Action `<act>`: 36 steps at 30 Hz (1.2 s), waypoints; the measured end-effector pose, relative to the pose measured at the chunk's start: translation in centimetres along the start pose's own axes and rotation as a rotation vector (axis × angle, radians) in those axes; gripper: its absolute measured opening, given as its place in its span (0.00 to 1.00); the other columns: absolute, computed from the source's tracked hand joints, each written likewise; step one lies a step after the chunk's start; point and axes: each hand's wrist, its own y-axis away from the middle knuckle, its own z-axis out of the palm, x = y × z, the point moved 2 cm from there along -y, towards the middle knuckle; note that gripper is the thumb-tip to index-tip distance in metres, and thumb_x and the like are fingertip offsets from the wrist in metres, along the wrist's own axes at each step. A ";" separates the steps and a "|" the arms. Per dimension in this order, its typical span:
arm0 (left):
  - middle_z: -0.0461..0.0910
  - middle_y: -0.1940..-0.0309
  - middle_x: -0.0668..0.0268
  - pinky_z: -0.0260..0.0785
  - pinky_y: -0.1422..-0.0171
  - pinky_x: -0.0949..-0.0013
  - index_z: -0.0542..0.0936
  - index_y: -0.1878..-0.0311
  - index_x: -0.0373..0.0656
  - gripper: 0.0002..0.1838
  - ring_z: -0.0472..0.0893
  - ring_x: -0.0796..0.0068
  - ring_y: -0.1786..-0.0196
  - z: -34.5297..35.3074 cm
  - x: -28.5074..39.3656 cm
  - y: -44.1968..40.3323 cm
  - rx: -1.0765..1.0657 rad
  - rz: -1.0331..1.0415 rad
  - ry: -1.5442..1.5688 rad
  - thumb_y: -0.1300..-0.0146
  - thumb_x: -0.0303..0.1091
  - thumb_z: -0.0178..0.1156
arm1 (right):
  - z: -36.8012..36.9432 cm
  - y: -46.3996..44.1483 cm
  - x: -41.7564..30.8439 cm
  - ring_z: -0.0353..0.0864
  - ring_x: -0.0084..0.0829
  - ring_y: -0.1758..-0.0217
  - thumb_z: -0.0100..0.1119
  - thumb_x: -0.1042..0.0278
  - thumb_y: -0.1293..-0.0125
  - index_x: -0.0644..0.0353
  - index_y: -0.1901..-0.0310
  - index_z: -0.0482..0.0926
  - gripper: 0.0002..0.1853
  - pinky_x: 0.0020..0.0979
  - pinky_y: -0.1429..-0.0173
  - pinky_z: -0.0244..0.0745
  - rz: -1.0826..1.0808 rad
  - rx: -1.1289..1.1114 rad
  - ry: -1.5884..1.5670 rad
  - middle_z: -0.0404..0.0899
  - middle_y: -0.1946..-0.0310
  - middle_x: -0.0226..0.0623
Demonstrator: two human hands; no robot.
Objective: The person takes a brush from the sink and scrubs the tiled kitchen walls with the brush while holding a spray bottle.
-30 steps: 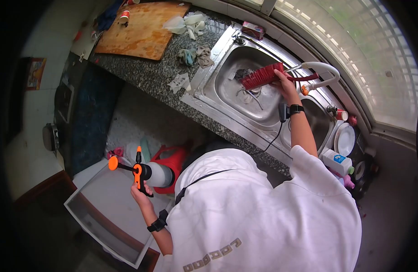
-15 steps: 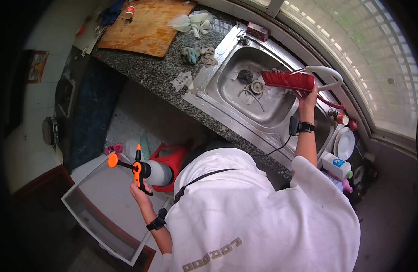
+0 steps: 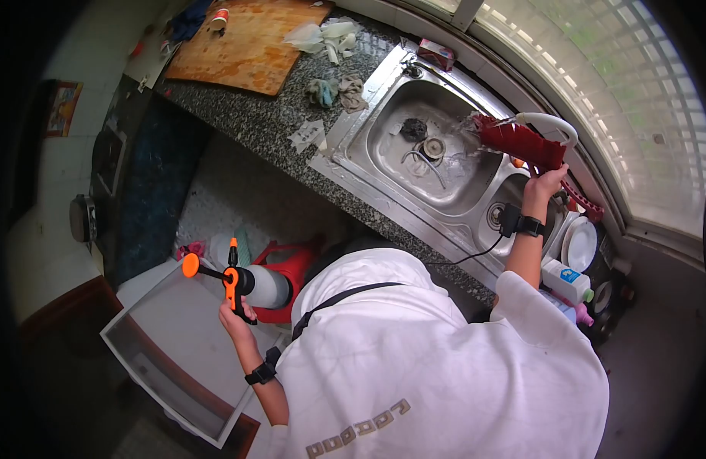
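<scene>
My left hand (image 3: 236,320) is closed round the black and orange handle of a pump spray bottle (image 3: 269,288). Its whitish tank points toward my body, with the orange nozzle and pump knob standing out to the left. My right hand (image 3: 549,183) grips a red-bristled brush (image 3: 521,142) over the divide between the two sink basins. The white curved faucet (image 3: 553,121) reaches over the brush, and water appears to splash at its left end. In the large basin (image 3: 395,145) lie a dark scouring pad (image 3: 413,129), a drain strainer (image 3: 433,148) and a curved metal piece.
A wooden cutting board (image 3: 238,50), crumpled plastic bags (image 3: 326,37) and rags (image 3: 336,92) lie on the granite counter. Bottles (image 3: 567,281) and a plate (image 3: 579,243) stand right of the sink. A red stool (image 3: 288,271) and a white-framed screen (image 3: 177,344) are below on the left.
My right hand has moved right and slightly down with the brush, away from the large basin. The small basin's drain now shows. My left hand with the spray bottle has hardly moved.
</scene>
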 end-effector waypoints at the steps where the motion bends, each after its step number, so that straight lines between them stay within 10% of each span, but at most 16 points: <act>1: 0.67 0.85 0.67 0.61 0.76 0.71 0.73 0.63 0.37 0.21 0.65 0.76 0.84 0.2 0.1 0.0 0.003 -0.001 0.003 0.29 0.46 0.40 | 0.0 0.1 -0.2 0.81 0.47 0.43 0.36 0.44 0.26 0.57 0.40 0.73 0.28 0.57 0.45 0.80 0.003 -0.010 -0.048 0.80 0.45 0.42; 11: 0.68 0.85 0.66 0.61 0.77 0.71 0.73 0.64 0.37 0.20 0.66 0.75 0.84 0.1 -0.4 -0.1 0.007 -0.021 0.003 0.30 0.45 0.39 | 2.6 -1.0 3.2 0.80 0.45 0.43 0.46 0.51 0.31 0.51 0.46 0.79 0.20 0.57 0.44 0.76 0.247 -0.218 -0.067 0.82 0.48 0.37; 20: 0.67 0.86 0.66 0.62 0.77 0.70 0.73 0.64 0.36 0.21 0.65 0.75 0.85 0.4 -0.3 0.3 0.015 -0.030 0.007 0.30 0.45 0.39 | 10.5 -1.0 14.8 0.85 0.33 0.62 0.62 0.62 0.32 0.54 0.56 0.80 0.08 0.38 0.49 0.81 0.584 -0.410 -0.169 0.85 0.63 0.34; 36: 0.67 0.85 0.67 0.62 0.76 0.70 0.74 0.64 0.37 0.21 0.65 0.76 0.84 -0.7 -1.4 0.7 0.067 -0.062 -0.008 0.30 0.46 0.40 | 5.2 -0.7 12.1 0.81 0.35 0.46 0.67 0.64 0.34 0.57 0.45 0.79 0.17 0.41 0.33 0.72 0.242 -0.504 -0.243 0.82 0.49 0.35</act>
